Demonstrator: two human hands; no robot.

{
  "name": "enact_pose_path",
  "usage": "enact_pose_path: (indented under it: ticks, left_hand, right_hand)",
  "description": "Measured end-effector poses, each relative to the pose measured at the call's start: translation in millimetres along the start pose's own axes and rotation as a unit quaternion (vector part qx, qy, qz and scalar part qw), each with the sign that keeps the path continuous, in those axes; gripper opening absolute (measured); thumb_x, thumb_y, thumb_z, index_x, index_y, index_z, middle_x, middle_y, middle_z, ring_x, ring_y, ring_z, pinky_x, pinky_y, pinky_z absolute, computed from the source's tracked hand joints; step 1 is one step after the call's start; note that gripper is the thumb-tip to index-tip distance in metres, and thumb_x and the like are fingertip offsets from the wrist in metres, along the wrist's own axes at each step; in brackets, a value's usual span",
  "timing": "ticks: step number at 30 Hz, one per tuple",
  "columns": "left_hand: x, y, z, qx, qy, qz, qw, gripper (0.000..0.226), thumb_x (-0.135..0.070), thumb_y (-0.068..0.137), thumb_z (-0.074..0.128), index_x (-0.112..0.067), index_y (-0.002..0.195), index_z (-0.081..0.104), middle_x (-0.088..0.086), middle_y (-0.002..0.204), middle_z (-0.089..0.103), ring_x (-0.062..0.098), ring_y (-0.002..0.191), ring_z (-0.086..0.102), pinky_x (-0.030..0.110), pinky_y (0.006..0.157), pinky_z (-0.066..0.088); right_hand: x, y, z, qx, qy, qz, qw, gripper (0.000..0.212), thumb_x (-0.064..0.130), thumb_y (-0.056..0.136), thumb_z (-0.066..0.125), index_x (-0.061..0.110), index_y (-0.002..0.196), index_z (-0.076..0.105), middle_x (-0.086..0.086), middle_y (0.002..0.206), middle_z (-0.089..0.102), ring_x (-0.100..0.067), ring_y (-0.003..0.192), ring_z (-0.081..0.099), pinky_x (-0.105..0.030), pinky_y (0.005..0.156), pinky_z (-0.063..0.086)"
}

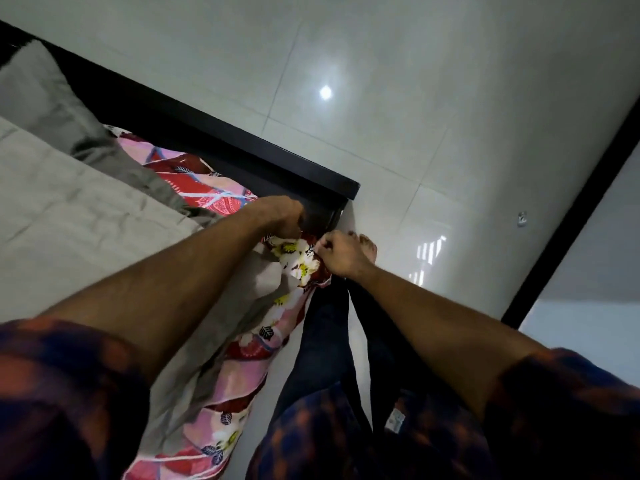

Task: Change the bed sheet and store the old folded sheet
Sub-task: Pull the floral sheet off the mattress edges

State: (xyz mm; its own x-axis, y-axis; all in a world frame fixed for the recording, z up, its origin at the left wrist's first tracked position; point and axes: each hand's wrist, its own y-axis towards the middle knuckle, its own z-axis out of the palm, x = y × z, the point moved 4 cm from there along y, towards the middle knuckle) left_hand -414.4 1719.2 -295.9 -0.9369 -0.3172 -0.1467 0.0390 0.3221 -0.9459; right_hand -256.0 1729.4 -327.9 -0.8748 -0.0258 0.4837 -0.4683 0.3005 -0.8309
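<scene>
At the bed frame (242, 147) corner: the floral sheet (294, 252).
It lies along the mattress edge; the left hand (277, 216) and right hand (341, 252) both grip its corner with curled fingers. Pull evenly, I think, so nothing bunches.

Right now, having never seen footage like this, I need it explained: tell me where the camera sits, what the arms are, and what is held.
No machine here: one camera worn on a person's head looks down past their own arms. The left hand and right hand both appear to grip the floral sheet at the bed's corner, beside the dark bed frame. A grey sheet lies spread on the bed. Beyond is the tiled floor, with the person's bare foot on it.
</scene>
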Motion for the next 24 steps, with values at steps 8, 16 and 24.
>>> enact_pose_path:
  ticks: [8, 16, 24]
  left_hand:
    - [-4, 29, 22, 0.095, 0.051, -0.003, 0.994, 0.044, -0.027, 0.097, 0.06, -0.015, 0.139, 0.054, 0.008, 0.127, 0.061, 0.024, 0.111, 0.059, 0.036, 0.092, 0.047]
    - [-11, 35, 19, 0.097, 0.047, 0.033, 0.994, 0.048, -0.023, 0.095, 0.064, -0.017, 0.142, 0.051, 0.008, 0.135, 0.057, 0.026, 0.118, 0.057, 0.041, 0.103, 0.047]
    - [-34, -31, 2, 0.091, 0.074, 0.131, 0.985, 0.038, -0.024, 0.089, 0.071, -0.02, 0.126, 0.066, 0.01, 0.125, 0.065, 0.023, 0.103, 0.059, 0.032, 0.089, 0.046]
  right_hand:
    - [-22, 9, 25, 0.107, 0.075, 0.169, 0.977, 0.052, 0.043, 0.107, 0.034, 0.002, 0.124, 0.062, -0.014, 0.123, 0.064, -0.029, 0.106, 0.061, -0.028, 0.082, 0.044]
    - [-25, -10, 25, -0.134, -0.015, -0.011, 0.991, 0.036, 0.03, 0.106, 0.038, 0.007, 0.101, 0.064, -0.011, 0.102, 0.064, -0.026, 0.092, 0.061, -0.03, 0.075, 0.037]
    - [17, -73, 3, -0.026, 0.188, -0.192, 0.963, 0.019, 0.016, 0.1, 0.055, 0.012, 0.089, 0.069, 0.006, 0.105, 0.06, -0.014, 0.101, 0.059, -0.028, 0.091, 0.044]
